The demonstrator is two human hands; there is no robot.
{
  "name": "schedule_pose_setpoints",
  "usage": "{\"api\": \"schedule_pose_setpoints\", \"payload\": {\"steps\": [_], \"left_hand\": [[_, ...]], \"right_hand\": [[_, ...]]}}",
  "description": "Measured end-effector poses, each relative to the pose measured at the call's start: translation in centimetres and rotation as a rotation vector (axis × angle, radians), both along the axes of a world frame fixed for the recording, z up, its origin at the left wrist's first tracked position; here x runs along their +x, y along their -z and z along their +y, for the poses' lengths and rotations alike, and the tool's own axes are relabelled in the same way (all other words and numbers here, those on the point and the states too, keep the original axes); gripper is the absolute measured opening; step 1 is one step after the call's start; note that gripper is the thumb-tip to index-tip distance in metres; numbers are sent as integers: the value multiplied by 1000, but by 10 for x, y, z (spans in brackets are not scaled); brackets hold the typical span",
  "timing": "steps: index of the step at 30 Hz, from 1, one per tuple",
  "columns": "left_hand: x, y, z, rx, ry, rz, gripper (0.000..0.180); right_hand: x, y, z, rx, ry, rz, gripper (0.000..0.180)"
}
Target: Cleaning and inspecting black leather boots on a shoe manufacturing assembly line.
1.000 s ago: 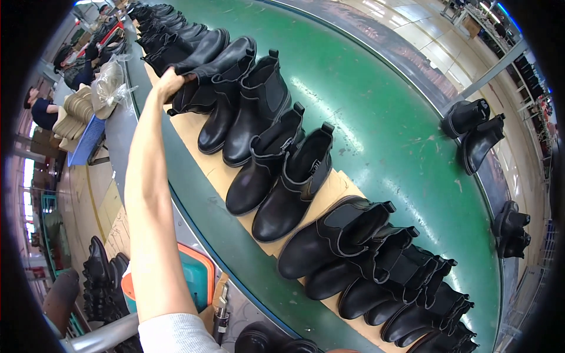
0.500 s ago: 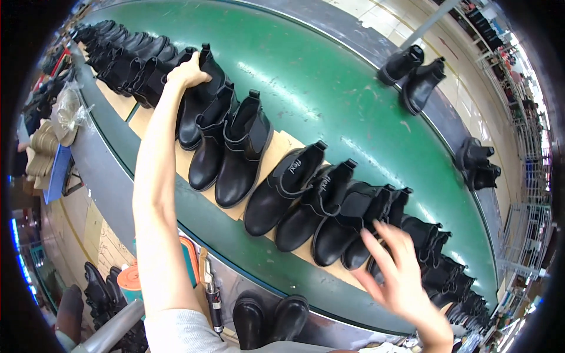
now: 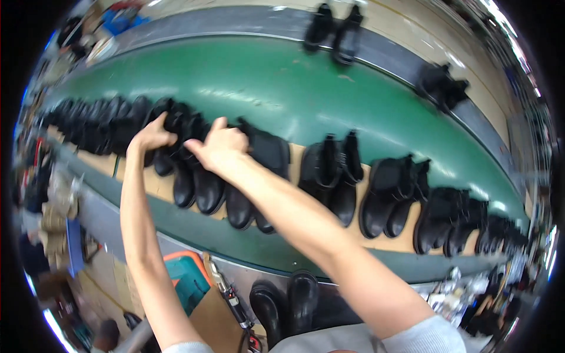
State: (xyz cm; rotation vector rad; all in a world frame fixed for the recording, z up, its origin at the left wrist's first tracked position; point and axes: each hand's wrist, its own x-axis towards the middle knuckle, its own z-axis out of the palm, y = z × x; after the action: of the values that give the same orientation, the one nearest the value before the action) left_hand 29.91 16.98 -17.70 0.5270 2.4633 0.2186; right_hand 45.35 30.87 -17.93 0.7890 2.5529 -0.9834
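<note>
Black ankle boots stand in a long row across the green table (image 3: 247,65), toes toward me. Toward the left of the row, my left hand (image 3: 152,136) has its thumb and fingers around the upper part of a black ankle boot (image 3: 170,120). Close beside it, my right hand (image 3: 220,147) is over the boot tops with thumb stretched left and fingers apart. It covers part of the shafts below, and motion blurs it. A boot pair with shiny toes (image 3: 209,191) shows beneath my hands. My right forearm crosses in front of another boot (image 3: 268,150).
Beige boards (image 3: 299,156) lie under the row. More boots stand on the far grey ledge (image 3: 388,50). Near me are a pair of black boots (image 3: 301,300), a teal and orange container (image 3: 185,279) and a black-handled tool (image 3: 234,303). Beige shoe-shaped pieces (image 3: 56,235) are at left.
My right hand has moved left across the row to beside my left hand. The view has swung, so the row looks flatter. My left hand remains at the boots.
</note>
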Motion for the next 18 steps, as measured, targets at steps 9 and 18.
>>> {"api": "schedule_pose_setpoints", "payload": {"steps": [9,18], "left_hand": [[31,73,-21,66,237,879,39],[40,-7,-32,334,186,802,30]], "right_hand": [[10,45,14,-79,83,209,14],[128,23,56,-171,161,948,10]]}}
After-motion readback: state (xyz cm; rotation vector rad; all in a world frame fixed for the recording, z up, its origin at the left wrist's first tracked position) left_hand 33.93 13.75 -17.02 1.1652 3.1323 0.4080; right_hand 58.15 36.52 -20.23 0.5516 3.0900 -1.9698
